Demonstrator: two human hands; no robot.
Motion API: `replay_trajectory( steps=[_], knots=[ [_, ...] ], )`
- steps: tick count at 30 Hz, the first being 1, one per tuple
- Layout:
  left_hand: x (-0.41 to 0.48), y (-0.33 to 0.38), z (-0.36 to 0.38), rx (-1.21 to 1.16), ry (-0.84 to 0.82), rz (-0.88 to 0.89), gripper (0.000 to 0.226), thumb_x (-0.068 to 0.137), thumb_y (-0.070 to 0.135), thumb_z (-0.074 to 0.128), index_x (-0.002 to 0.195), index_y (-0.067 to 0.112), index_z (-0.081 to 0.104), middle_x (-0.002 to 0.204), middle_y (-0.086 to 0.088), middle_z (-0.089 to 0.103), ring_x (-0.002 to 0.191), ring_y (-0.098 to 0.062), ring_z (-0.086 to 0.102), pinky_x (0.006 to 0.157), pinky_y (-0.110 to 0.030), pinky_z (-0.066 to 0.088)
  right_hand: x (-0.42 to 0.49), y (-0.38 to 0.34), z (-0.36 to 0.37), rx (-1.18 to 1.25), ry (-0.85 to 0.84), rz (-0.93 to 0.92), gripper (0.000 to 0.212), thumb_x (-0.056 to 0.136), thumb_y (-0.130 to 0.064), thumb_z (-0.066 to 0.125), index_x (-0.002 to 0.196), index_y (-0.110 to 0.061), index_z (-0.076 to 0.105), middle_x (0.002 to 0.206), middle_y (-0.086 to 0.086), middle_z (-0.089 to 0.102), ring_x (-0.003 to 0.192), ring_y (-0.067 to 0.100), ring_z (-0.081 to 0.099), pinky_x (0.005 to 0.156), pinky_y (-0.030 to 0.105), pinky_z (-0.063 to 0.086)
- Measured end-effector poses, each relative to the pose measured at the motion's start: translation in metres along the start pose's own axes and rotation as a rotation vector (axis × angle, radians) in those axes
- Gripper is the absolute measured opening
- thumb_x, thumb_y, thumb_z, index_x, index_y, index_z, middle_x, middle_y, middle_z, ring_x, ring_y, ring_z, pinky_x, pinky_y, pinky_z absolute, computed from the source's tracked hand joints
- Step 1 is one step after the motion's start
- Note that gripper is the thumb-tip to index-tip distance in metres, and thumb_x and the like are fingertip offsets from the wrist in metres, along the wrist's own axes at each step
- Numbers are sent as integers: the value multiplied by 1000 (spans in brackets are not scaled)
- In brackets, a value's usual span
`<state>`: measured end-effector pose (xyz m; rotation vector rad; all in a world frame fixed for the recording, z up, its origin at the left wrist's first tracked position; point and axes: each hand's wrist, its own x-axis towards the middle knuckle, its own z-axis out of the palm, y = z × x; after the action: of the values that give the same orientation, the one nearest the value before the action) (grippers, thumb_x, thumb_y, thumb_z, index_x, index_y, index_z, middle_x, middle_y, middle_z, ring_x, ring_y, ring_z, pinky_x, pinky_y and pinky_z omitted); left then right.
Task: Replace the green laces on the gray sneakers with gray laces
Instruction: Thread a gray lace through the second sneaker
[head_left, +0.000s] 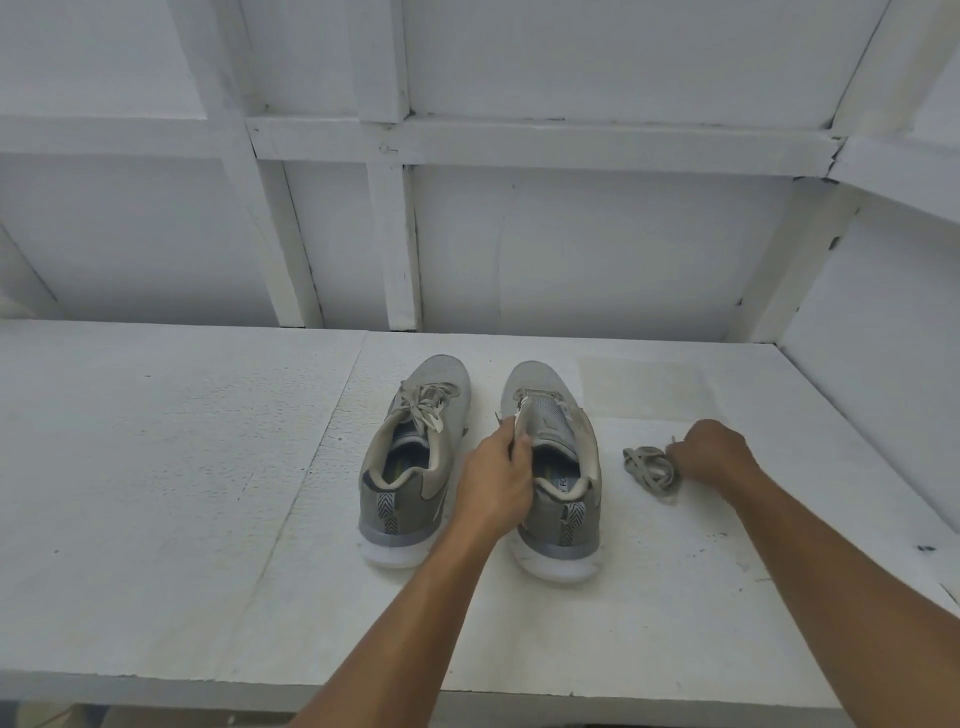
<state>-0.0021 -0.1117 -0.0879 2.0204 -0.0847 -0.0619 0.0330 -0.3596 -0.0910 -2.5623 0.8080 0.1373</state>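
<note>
A white-painted wall of boards and framing strips (571, 249) stands behind a white, rough-textured worktop (156, 467) made of panels butted together.

Just left of the left hand's fingers stands the first gray mesh sneaker with a white sole (415, 467), heel toward the camera and toe toward the wall. Pale gray-beige flat laces (423, 405) are threaded through its eyelets and lie loosely knotted over the tongue.

The left hand (498, 483) reaches in between the two shoes. Its fingers (506, 434) and thumb are curled and pinch the pale inner edge at the opening of the second gray mesh sneaker (561, 452), which stands just beside the first, also heel toward the camera. The back of the hand covers that shoe's inner side. No lace can be made out across the visible part of its tongue.

To the right of this shoe, apart from it, a loose bundle of pale gray-beige flat lace (652, 470) lies on the worktop. The right hand (711, 457) rests knuckles-up against the bundle's right edge, with one strand rising toward it. Its fingers curl down out of sight behind the back of the hand, so whether they grip the lace or only touch it cannot be told.
</note>
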Motion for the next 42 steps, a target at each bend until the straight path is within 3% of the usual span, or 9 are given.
replay_trajectory(
  steps=[9, 13, 16, 19, 22, 26, 34, 39, 42],
  knots=[
    [3, -2, -3, -14, -25, 12, 27, 101, 29, 38, 115, 18, 59, 77, 0, 60, 75, -23, 55, 67, -31, 42, 8, 0, 19, 18, 78, 37, 20, 92, -15, 56, 77, -3, 51, 87, 14, 60, 72, 26, 52, 65, 30, 41],
    [14, 4, -7, 24, -22, -7, 50, 96, 40, 42, 143, 23, 41, 130, -2, 60, 123, -23, 55, 100, -37, 45, 12, 2, 13, 51, 36, 23, 27, 91, -13, 56, 66, -6, 47, 69, 7, 52, 66, 24, 50, 63, 28, 37],
    [23, 27, -11, 79, -8, 32, 54, 98, 36, 43, 149, 20, 33, 149, -1, 43, 134, -21, 44, 112, -40, 34, 9, 5, 12, 26, 29, -23, 11, 89, -12, 56, 80, -7, 60, 84, 9, 61, 80, 28, 56, 68, 28, 40],
    [38, 51, -12, 120, -15, 102, 41, 99, 28, 45, 139, 16, 49, 141, -3, 50, 124, -21, 52, 108, -37, 38, 9, 9, 14, 64, 52, -61, 13, 87, -8, 52, 88, -12, 65, 94, 10, 65, 86, 29, 56, 73, 29, 43],
    [60, 62, -12, 192, -68, 76, 31, 97, 23, 47, 123, 15, 62, 117, -4, 66, 107, -25, 61, 94, -31, 45, 11, 11, 14, 72, 69, -61, 8, 90, -17, 57, 90, -11, 62, 90, 8, 62, 84, 26, 53, 73, 30, 42],
    [98, 61, -4, 345, -174, 16, 20, 94, 13, 44, 94, 15, 64, 95, -3, 59, 91, -26, 58, 86, -32, 48, 13, 11, 18, 88, 127, -118, 14, 90, -30, 63, 85, -17, 63, 90, 3, 64, 86, 24, 57, 79, 34, 49],
    [132, 42, 8, 493, -198, -29, 28, 93, 5, 43, 108, 2, 66, 123, -13, 62, 114, -28, 56, 99, -33, 45, 13, 1, 21, 37, 104, -129, 12, 94, -18, 51, 86, -16, 61, 93, 6, 63, 91, 28, 59, 87, 42, 49],
    [143, 33, 12, 476, -163, -82, 28, 87, 8, 53, 109, 4, 69, 112, -9, 67, 105, -26, 63, 91, -32, 53, 9, -30, 4, 366, 19, -298, 12, 95, -13, 52, 85, -14, 57, 83, 5, 65, 76, 23, 61, 58, 26, 41],
    [147, 32, 14, 485, -156, -90, 28, 85, 10, 56, 110, 6, 69, 112, -8, 67, 107, -25, 63, 91, -32, 53, 4, -58, -1, 347, -32, -419, 10, 91, -11, 60, 83, -14, 65, 81, 2, 68, 74, 18, 63, 57, 21, 41]
  ],
)
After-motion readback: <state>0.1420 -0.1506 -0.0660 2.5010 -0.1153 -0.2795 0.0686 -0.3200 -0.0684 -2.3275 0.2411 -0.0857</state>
